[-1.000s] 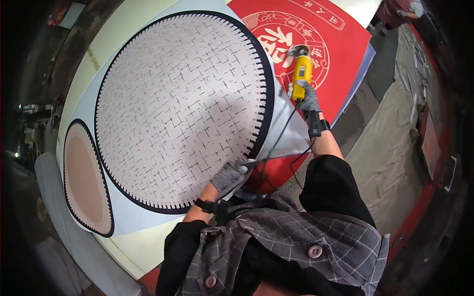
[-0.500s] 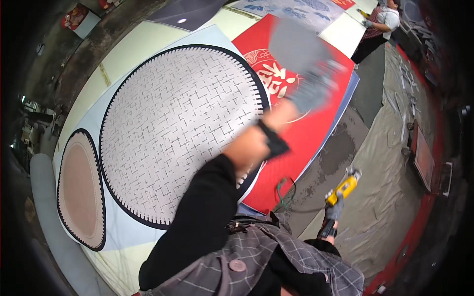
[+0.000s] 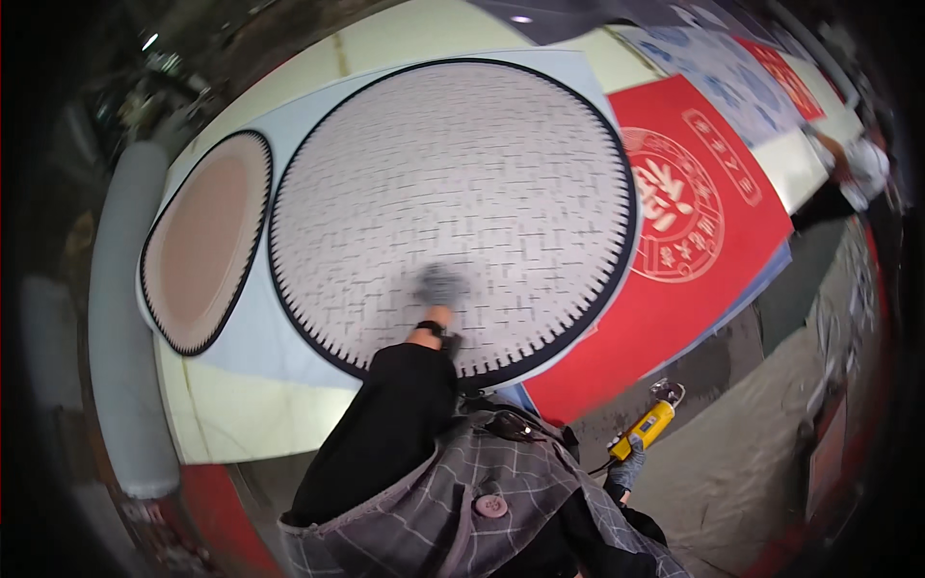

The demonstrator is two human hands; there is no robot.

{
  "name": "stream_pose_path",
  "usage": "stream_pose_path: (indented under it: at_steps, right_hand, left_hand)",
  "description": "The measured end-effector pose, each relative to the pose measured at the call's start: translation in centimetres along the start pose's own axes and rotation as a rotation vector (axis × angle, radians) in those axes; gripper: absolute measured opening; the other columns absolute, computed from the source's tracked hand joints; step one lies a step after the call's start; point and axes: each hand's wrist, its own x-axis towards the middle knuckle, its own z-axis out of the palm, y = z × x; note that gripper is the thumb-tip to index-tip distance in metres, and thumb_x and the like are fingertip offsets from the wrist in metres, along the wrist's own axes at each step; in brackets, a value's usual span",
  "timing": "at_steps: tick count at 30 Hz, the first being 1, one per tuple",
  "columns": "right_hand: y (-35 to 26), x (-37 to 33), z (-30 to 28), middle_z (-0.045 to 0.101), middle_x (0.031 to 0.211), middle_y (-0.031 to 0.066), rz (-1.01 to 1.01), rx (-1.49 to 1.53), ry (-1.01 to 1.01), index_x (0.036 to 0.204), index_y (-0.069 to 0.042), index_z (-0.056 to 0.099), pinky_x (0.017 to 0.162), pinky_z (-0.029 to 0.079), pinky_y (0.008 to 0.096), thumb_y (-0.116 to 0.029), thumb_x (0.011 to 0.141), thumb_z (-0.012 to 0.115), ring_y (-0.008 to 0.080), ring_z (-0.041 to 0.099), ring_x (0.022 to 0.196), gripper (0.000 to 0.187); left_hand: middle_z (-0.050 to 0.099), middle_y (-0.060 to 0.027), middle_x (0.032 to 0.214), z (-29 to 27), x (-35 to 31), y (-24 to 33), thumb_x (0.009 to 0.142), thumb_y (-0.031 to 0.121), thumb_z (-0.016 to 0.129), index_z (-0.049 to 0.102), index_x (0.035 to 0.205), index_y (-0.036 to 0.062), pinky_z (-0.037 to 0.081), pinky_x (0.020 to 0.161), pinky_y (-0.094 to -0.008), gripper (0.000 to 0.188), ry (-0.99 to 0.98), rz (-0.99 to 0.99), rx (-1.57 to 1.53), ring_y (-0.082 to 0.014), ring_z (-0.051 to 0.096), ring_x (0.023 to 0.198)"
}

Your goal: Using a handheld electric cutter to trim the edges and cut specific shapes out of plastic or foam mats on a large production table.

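A large round mat (image 3: 453, 193), pale with dark dashes and a black toothed border, lies on the table in front of me. Over its near part is my left hand (image 3: 441, 287) in a grey glove, smeared by motion, so its fingers and whether it touches the mat cannot be made out. Off the table's right side, my gloved right hand (image 3: 628, 464) is closed around a yellow hand-held electric cutter (image 3: 644, 430) with a metal head. A smaller oval mat (image 3: 207, 246), pinkish with a toothed black edge, lies left of the round one.
A red mat (image 3: 665, 318) with a gold round design lies to the right, with a blue patterned sheet (image 3: 718, 82) beyond. Along the table's left side stands a thick grey roll (image 3: 130, 328). Another person (image 3: 853, 173) is at the far right. Grey cloth (image 3: 742, 453) covers the right side.
My left hand has come back from over the red mat to the round mat; the blurred grey piece by it is gone from view. The view has turned right. My right hand still holds the cutter.
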Motion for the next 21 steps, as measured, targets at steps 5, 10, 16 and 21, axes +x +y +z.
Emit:
stream_pose_path:
  at_steps: [5,10,16,21]
  right_hand:
    - [-5.0,3.8,0.4,0.055,0.077,0.0114,-0.196,-0.246,-0.011,0.1,-0.001,0.048,0.053,0.052,0.0337,-0.021,0.072,0.069,0.0214,0.056,0.06,0.041]
    - [-7.8,4.5,8.4,0.058,0.078,0.0095,-0.181,-0.313,-0.121,0.096,-0.001,0.053,0.057,0.051,0.0323,-0.018,0.076,0.066,0.0208,0.058,0.062,0.029]
    - [-7.7,6.2,12.1,0.058,0.078,0.011,-0.144,-0.294,-0.442,0.095,0.001,0.052,0.052,0.052,0.031,-0.025,0.074,0.067,0.0187,0.059,0.062,0.036]
    - [-6.8,0.2,14.9,0.059,0.083,0.0106,-0.237,-0.331,-0.523,0.101,0.001,0.052,0.054,0.053,0.0304,-0.026,0.075,0.067,0.0181,0.059,0.064,0.04]
  left_hand:
    - [0.057,-0.0134,0.108,-6.2,-11.2,-3.7,0.09,0.029,0.047,0.047,0.12,0.0065,0.041,0.086,-0.0407,0.038,0.142,-1.158,-0.028,-0.027,0.053,0.097]
    - [0.058,-0.0125,0.102,-4.1,-20.9,0.9,0.088,0.026,0.053,0.042,0.124,0.0089,0.047,0.072,-0.0405,0.041,0.459,-1.493,-0.318,-0.0257,0.057,0.084]
    - [0.046,0.0017,0.06,-4.3,-21.7,8.5,0.081,0.019,0.067,0.042,0.101,0.0206,0.037,0.039,-0.0316,0.032,0.921,-1.725,-1.423,-0.0121,0.039,0.042]
    - [0.023,0.0032,0.043,-5.2,-23.3,8.6,0.084,0.043,0.059,0.061,0.088,0.0228,0.026,0.035,-0.0338,0.02,0.282,-1.562,-1.801,-0.0152,0.026,0.033]
